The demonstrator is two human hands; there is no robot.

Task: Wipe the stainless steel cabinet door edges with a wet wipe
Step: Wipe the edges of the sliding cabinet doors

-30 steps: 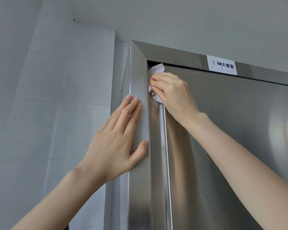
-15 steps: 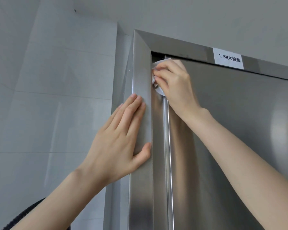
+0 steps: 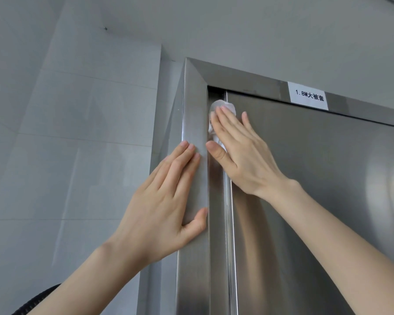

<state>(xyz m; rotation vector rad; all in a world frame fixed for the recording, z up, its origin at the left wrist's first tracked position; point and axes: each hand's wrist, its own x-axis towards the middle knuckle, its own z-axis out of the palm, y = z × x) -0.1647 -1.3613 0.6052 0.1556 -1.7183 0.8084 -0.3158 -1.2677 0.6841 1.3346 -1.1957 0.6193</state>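
Note:
A stainless steel cabinet door point(image 3: 316, 189) fills the right side, set in a steel frame point(image 3: 193, 123). Near the door's top left corner, my right hand point(image 3: 239, 151) lies flat with fingers stretched out, pressing a white wet wipe point(image 3: 223, 105) against the door's left edge. The wipe shows above and left of the fingertips; most of it is hidden under the palm. My left hand point(image 3: 166, 201) rests flat and open on the frame's upright, fingers pointing up, thumb at the frame's inner edge, holding nothing.
A white label with black print point(image 3: 308, 96) is stuck on the frame's top bar. A grey tiled wall point(image 3: 77, 144) runs along the left, and the ceiling point(image 3: 237, 30) is above. A dark hose-like thing point(image 3: 32, 301) shows at the bottom left.
My right hand has opened from a curled grip into a flat palm pressing the wipe on the door edge. My left hand stays on the frame.

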